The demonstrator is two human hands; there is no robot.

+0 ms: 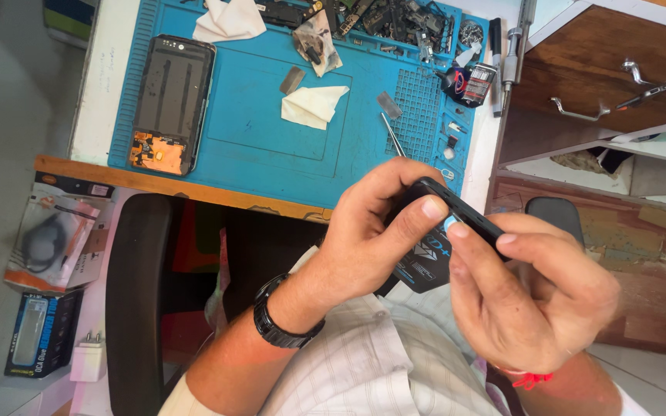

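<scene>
Together, hands (456, 254) around black phone (456, 209)

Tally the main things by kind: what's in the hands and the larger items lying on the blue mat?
Black flat part held in both hands: 1
Opened phone on the blue mat: 1
White cloths: 2
Small metal blades: 2
Total: 6

Low in the frame, the left hand (368, 239) and right hand (529, 296) both pinch a dark phone (456, 208) edge-on. Upper left, an opened phone (169, 104) lies on the blue mat (271, 139), a folded cloth (314, 104) near centre.
</scene>
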